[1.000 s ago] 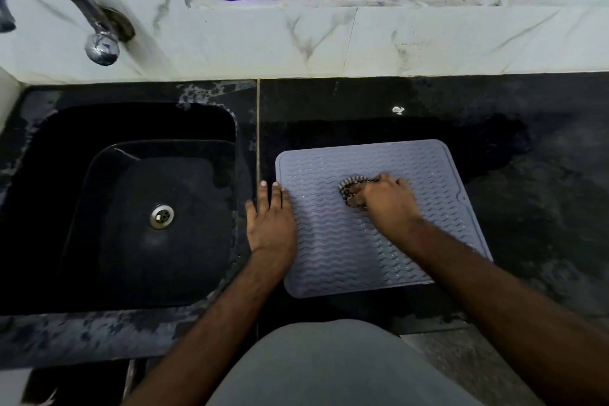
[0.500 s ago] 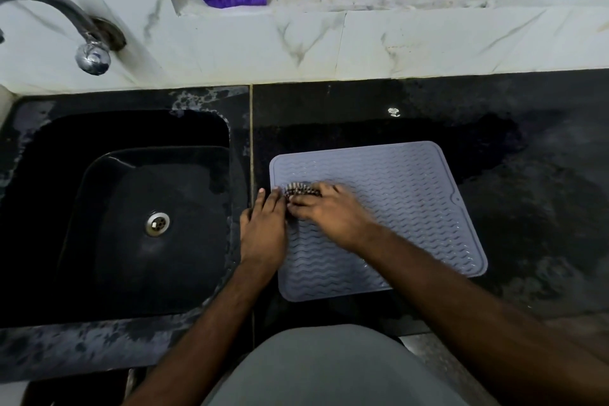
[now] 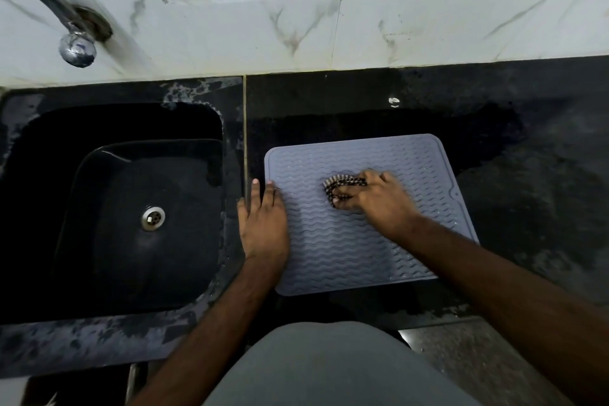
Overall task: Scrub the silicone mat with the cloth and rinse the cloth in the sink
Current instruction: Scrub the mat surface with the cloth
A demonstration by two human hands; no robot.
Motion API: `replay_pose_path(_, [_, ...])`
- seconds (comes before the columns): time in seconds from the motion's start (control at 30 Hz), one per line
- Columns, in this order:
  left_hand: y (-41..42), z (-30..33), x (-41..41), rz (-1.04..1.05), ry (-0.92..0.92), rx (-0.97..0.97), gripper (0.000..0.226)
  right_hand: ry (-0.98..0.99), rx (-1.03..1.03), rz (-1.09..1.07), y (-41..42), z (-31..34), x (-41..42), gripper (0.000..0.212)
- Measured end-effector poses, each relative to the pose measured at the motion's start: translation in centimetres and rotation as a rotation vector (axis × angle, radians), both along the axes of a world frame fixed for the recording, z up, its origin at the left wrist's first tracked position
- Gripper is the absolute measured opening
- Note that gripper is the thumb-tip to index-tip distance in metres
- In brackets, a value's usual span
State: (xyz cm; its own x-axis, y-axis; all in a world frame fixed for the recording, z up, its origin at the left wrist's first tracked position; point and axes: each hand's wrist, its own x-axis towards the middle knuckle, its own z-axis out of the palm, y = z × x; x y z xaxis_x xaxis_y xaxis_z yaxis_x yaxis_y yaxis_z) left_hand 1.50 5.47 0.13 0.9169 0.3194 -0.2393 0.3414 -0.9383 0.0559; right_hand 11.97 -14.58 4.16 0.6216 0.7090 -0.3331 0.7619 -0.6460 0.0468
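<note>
Now we press the bunched cloth onto the middle of the grey mat with our right hand, fingers curled around it. Our left hand lies flat on the mat's left edge, beside the sink.

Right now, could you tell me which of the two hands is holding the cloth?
The right hand grips the striped cloth on the silicone mat; the left hand lies flat on the mat's left edge.
</note>
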Motion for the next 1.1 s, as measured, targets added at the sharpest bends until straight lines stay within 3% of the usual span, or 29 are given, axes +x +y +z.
replay_pose_path(0.13, [-1.0, 0.3, 1.4, -0.055, -0.091, -0.036, 0.062, 0.019, 0.003, -0.043, -0.3, 0.1, -0.2, 0.051])
replay_pose_path(0.23, [-3.5, -0.7, 2.9, -0.212, -0.218, -0.463, 0.062, 0.019, 0.049, -0.054, 0.0, -0.2, -0.3, 0.039])
replay_pose_path(0.33, [-5.8, -2.1, 2.8, -0.142, -0.197, -0.717, 0.071, 0.015, 0.074, -0.062, -0.7, -0.5, -0.6, 0.037])
replay_pose_path(0.57, [-6.9, -3.1, 2.9, -0.176, -0.202, -0.499, 0.099, 0.039, 0.036, -0.128, -4.7, 0.1, 0.8, 0.044])
replay_pose_path(0.87, [-11.7, -0.5, 5.8, -0.088, 0.182, -0.192, 0.113, 0.081, 0.021, -0.283, -8.9, 0.4, 1.8, 0.043])
replay_pose_path(1.1, [-13.1, 0.8, 8.0, -0.036, 0.303, -0.169, 0.126, 0.027, 0.047, -0.425, -12.1, -0.5, 1.8, 0.050])
